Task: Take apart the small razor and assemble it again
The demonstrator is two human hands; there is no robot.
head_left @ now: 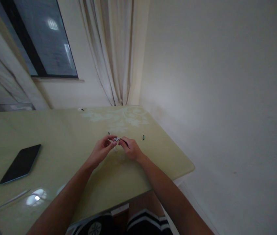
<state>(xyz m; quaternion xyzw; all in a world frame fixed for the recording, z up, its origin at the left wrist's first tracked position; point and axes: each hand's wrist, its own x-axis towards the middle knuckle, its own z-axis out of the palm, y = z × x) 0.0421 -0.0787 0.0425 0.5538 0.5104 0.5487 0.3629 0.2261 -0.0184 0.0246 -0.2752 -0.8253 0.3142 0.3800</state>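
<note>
Two bare hands meet over a glossy, pale yellow-green worktop (163, 156); clock directions are taken from that meeting point. The left hand (103, 147) has thumb and forefinger pinched narrow on one small, pale, shiny piece (117, 139), which sits at the clock's centre, between both sets of fingertips. The right hand (131, 148) is closed around one dark, slender item (126, 143), its end at the piece; both are too small to identify. One thin, pale stick (115, 150) passes behind the left fingertips; whether it is held or lying cannot be told.

One round emblem (94, 228) with radiating lines shows on dark clothing (111, 225) toward seven o'clock; any lettering is too small to read. Pale stripes (145, 215) cross the cloth at five o'clock.

At three o'clock, near the right hand, lies one small, oblong, dark-edged greenish piece (143, 137). At nine o'clock, well apart, lies one flat, dark, rectangular tablet-like slab (21, 164); one pale cable (6, 204) curves at eight. One tiny dark object (82, 109) lies at ten, by the far edge. Two pleated cloth curtains hang at twelve (114, 49) and ten (3, 62), flanking one dark-framed window (47, 42).
</note>
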